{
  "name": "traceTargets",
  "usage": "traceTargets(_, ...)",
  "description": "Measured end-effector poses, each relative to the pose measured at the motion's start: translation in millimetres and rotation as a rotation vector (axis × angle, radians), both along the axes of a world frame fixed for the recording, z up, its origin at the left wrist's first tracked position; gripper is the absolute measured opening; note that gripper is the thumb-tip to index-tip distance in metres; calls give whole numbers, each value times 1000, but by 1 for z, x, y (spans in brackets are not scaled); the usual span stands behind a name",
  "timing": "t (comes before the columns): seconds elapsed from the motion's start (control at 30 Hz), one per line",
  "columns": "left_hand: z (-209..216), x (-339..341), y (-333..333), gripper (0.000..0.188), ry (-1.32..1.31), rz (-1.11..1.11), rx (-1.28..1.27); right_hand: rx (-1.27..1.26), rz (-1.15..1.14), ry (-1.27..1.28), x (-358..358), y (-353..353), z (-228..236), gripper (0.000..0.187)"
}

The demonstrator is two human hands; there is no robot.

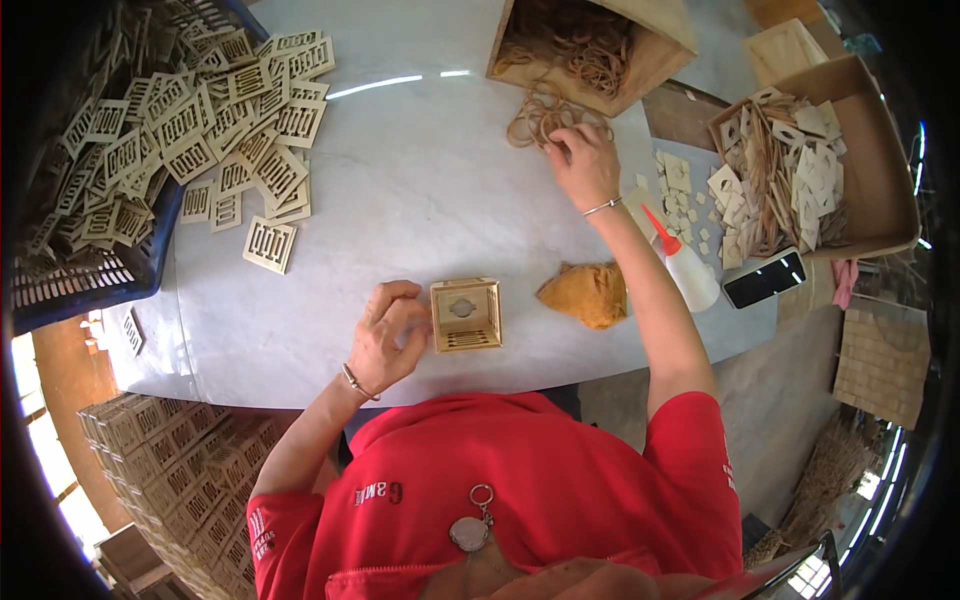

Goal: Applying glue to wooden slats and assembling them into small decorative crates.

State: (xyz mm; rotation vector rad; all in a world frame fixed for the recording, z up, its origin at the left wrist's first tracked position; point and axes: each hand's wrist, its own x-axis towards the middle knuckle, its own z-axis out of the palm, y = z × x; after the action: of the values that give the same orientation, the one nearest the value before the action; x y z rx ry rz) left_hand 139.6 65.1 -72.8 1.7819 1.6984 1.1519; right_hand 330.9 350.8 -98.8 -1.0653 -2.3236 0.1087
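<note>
A small open wooden box [466,315] with slotted side panels and an opening in its bottom panel stands near the table's front edge. My left hand [388,338] is just left of it, slightly blurred, its fingers loosely bent and apart and nothing seen in them. Farther off to the right, my right hand [583,168] reaches into a loose pile of brown rubber bands [540,112], fingertips pinched together on the bands. That pile lies at the mouth of a tipped wooden bin [655,55] holding many more bands.
A blue basket [150,270] heaped with slotted wooden panels [185,125] is at far left. Right of centre lie an orange-brown cloth [588,295], a white glue bottle [692,275] with red nozzle, and a phone [765,278]. A cardboard box [885,150] holds wooden pieces. Stacked boxes [170,470] stand lower left.
</note>
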Motion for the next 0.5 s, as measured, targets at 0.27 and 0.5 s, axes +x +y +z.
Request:
traceTargets(0.27,35,-25,10,20,-173,224,-18,-352,123,209,3,-18,36,6)
traceTargets(0.5,80,5,33,41,-531,-80,-27,-845,687,250,-22,-132,125,7)
